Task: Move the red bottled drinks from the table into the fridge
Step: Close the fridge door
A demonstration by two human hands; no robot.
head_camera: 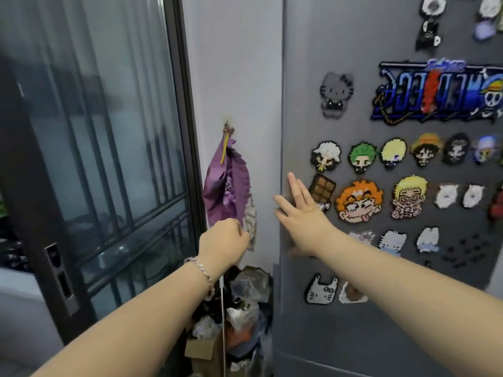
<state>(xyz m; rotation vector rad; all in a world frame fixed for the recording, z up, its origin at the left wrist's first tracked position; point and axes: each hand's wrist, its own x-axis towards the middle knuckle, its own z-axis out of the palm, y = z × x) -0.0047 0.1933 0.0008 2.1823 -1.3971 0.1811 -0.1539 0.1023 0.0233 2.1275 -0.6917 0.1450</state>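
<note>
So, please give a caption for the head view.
Right hand spread flat on magnet-covered fridge door; left hand fisted.

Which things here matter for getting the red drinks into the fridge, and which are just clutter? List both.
Belongs to the job:
fridge door, grey and shut
right hand, open, flat by the door's left edge
left hand, closed in a fist, holding nothing I can see

Just lying about:
magnets on the door
purple bag hanging on the wall
pile of bags on the floor
glass door

No red bottles in view.

White wall (pixel 239 77) beside a dark-framed barred glass door (pixel 103 131).
</note>
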